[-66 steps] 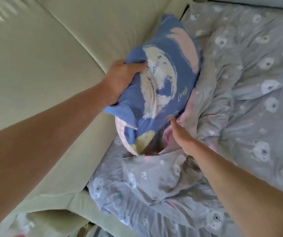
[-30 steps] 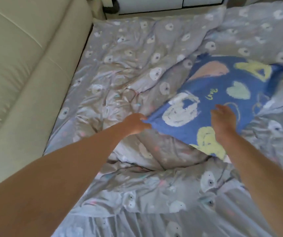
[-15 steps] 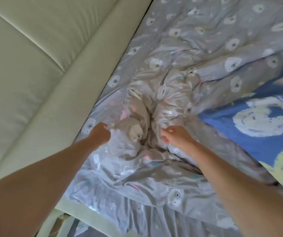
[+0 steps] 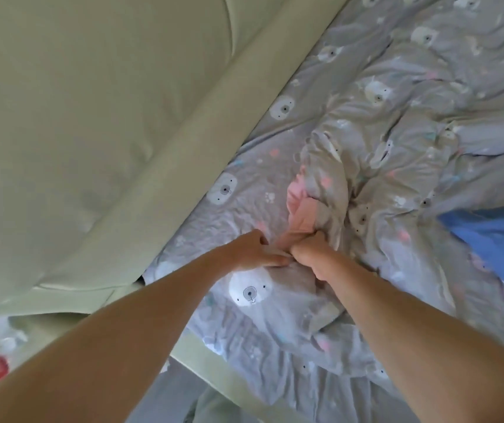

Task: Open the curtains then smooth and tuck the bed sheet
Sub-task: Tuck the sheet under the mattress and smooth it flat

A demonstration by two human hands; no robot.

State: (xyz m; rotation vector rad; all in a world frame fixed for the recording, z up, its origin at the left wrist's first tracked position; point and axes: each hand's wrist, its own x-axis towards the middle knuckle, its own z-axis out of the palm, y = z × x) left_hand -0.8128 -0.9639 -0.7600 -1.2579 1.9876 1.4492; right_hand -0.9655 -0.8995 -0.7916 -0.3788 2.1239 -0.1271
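Both hands meet near the bed's corner, on the crumpled grey cotton bed sheet printed with white bear faces (image 4: 278,190). The left hand (image 4: 252,250) pinches a fold of the sheet in its grip, fingers reaching toward the right. The right hand (image 4: 311,250) is clenched round a bunched ridge of the same fabric, which shows a pink underside, possibly its lining. The sheet lies rumpled against the pale green padded headboard (image 4: 92,117). A blue patterned pillow (image 4: 494,239) rests at the right edge.
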